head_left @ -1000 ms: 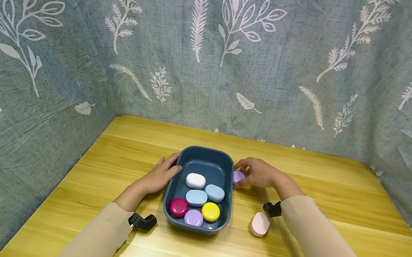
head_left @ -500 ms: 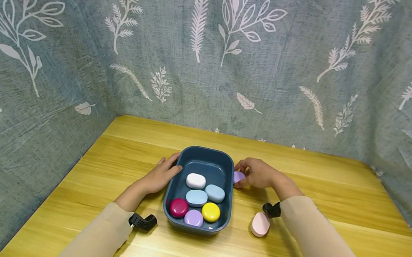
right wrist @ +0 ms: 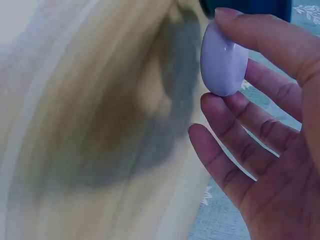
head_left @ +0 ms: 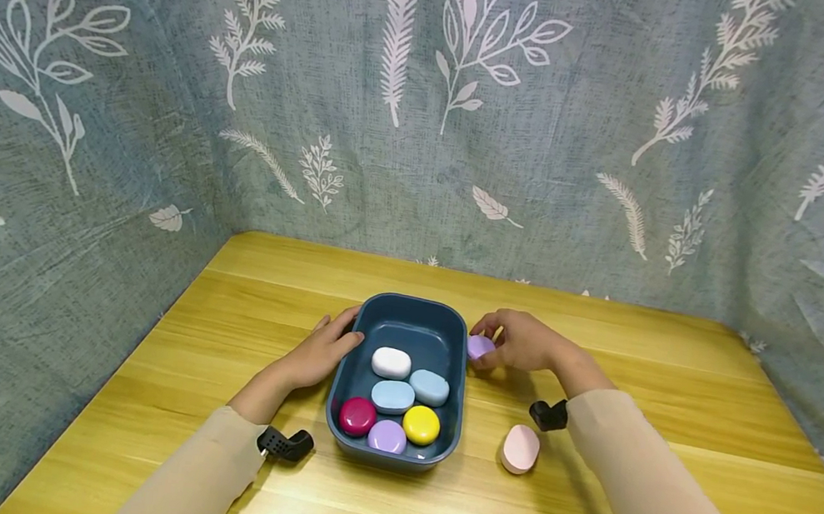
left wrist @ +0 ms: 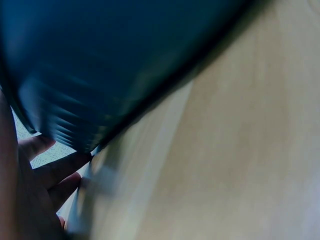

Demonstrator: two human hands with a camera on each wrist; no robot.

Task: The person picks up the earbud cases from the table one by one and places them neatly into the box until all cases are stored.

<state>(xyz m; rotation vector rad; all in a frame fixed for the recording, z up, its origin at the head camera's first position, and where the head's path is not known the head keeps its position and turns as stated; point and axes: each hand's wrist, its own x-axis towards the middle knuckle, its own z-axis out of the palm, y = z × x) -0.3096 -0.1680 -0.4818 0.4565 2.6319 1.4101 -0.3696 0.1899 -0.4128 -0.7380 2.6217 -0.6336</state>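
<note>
The far half of the bin [head_left: 404, 327] lies bare; six cases [head_left: 392, 397] crowd its near half.

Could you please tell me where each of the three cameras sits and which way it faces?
Head: looks forward and down at the table, tray, both forearms and hands.
Left wrist: pressed close to the tray's blue wall, left hand at the lower left.
Right wrist: looks along the palm of the right hand holding a lilac case.
Shared: head and right wrist both show that case.
</note>
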